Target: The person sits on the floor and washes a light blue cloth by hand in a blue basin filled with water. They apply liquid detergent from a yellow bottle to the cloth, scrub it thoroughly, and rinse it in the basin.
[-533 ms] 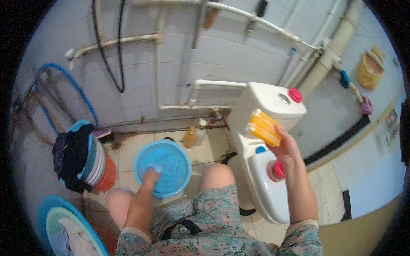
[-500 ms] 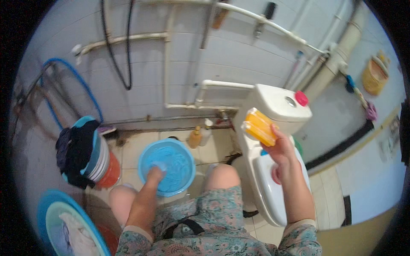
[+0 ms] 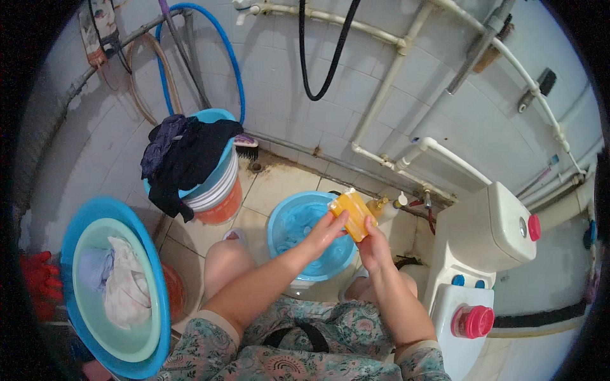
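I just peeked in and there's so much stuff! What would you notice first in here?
First, the bright yellow bar in the middle, held by both the left hand and the right hand over a blue basin of water. Next, the blue bucket draped with dark clothes at the wall, and the big basin with pale laundry at lower left.

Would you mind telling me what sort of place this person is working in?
Most likely a small tiled bathroom used for hand washing. A white toilet with its cistern stands on the right, pipes run along the tiled wall, and a blue basin of water sits on the floor below the hands.
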The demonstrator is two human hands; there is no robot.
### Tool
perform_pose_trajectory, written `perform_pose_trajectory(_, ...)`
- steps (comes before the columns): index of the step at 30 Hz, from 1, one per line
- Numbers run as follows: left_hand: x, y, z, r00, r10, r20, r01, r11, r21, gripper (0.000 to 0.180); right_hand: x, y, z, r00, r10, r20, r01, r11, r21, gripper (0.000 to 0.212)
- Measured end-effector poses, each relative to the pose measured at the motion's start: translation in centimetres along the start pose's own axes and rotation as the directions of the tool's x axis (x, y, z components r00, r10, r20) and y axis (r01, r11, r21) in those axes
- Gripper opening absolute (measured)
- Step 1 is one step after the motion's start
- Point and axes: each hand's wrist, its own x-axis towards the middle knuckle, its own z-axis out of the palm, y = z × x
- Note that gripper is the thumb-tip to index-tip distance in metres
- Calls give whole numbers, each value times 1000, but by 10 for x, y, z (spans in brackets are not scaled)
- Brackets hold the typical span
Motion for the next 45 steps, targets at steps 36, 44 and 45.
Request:
perform_pose_trajectory(36,43,-16,-22,955,146,-256,-219,933,-284,40,29,24,-20,985,-102,-137,84,987,-135,33)
perform_pose_trajectory(44,39,-3,-25,914,346,-212,-345,937,43,40,31,18,-19,980,-141,-139,104,963,-250,33)
perform_pose_trajectory(45,39,-1,-26,917,357,-178,-335,932,139,40,32,17,-21,980,-154,-125,114,953,-282,33)
